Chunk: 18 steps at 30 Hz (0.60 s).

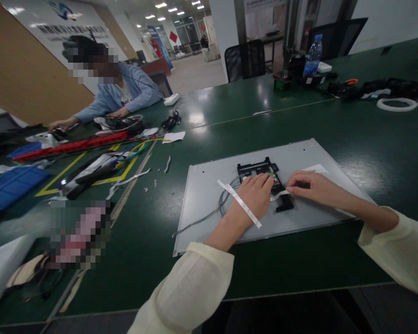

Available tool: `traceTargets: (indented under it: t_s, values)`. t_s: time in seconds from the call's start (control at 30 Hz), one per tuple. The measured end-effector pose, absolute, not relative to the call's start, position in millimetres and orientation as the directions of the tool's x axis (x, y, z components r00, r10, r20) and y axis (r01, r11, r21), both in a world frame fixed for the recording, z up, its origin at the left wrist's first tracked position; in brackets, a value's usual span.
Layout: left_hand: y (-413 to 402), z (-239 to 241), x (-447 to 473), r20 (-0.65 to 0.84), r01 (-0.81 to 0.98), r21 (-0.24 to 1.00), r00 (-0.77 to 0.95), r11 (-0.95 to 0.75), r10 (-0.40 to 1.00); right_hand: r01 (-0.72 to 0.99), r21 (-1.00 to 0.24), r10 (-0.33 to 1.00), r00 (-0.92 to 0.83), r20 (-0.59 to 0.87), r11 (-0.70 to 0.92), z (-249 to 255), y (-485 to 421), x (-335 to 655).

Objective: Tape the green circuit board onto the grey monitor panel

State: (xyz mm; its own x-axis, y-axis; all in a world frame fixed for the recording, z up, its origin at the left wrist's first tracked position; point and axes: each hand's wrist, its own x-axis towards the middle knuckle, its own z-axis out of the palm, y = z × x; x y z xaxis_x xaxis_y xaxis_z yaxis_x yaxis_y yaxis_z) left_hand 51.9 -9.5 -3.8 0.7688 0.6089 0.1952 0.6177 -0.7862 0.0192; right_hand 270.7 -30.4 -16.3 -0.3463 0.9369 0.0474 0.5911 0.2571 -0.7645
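Observation:
A black plastic frame [284, 202] with a small circuit board [273, 175] in it lies on a light grey panel [209, 185]. My left hand [256, 192] lies over the frame, its fingers together and bent onto it; the thumb is hidden. Across the back of this hand and wrist runs a strip of white tape [242, 204]. To the right of the frame, my right hand [304, 183] pinches a short white tape strip [280, 195] that reaches over the frame's lower part. Grey cables [205, 217] run from under my left hand to the panel's left edge.
Another person [125, 88] in a blue sleeve sits at the far left. Tape scraps [167, 163], a black tool-like item [87, 178] and a blue bin [16, 188] lie left. A water bottle [312, 55] and a white tape roll [397, 105] are at the back right.

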Motion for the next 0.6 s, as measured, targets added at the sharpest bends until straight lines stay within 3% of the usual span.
traceTargets:
  t_s: [0.2, 0.37, 0.43, 0.53, 0.6]
  values:
    - [-9, -4, 52, 0.192, 0.618, 0.03, 0.768, -0.786, 0.611, 0.513, -0.844, 0.962, -0.273, 0.013, 0.156, -18, -31, 270]
    - [-10, -7, 51, 0.236, 0.636, 0.108, 0.73, -0.764, 0.641, 0.325, -0.945, 0.971, -0.234, -0.047, 0.032, -6, -37, 264]
    - [-9, -5, 51, 0.315, 0.623, 0.198, 0.691, -0.757, 0.65, 0.248, -0.969, 0.959, -0.277, -0.056, 0.015, -1, -40, 260]
    - [-10, 2, 51, 0.449, 0.511, 0.426, 0.597, -0.747, 0.665, 0.17, -0.985, 0.925, -0.376, -0.052, 0.013, 2, -45, 257]
    - [-12, 10, 51, 0.444, 0.392, 0.591, 0.572, -0.705, 0.69, 0.141, -0.99, 0.894, -0.446, -0.044, 0.022, 3, -48, 255]
